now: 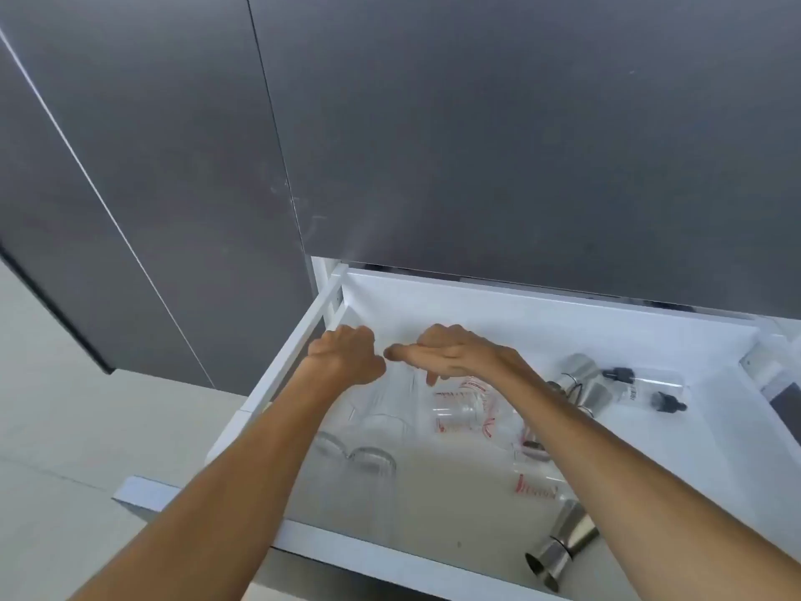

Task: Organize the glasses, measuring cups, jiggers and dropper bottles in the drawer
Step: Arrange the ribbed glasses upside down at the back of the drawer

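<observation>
The white drawer (390,557) stands pulled out. My left hand (346,355) is curled shut at the back left, on the top of a clear glass (385,401) that looks blurred. My right hand (455,353) lies flat beside it with straight fingers pointing left, thumb hanging down, nothing visibly gripped. Below it lies a measuring cup (463,412) with red marks. A second measuring cup (535,488) is partly hidden by my right forearm. Two more glasses (372,464) sit front left. Steel jiggers lie back right (583,381) and front right (559,544). Dropper bottles (646,388) with black caps lie far right.
Dark grey cabinet fronts (477,145) rise above and behind the drawer. The drawer's left rail (299,336) runs close to my left hand. A pale floor (65,427) lies to the left. The drawer's bare white bottom (455,505) shows between the glasses and the front jigger.
</observation>
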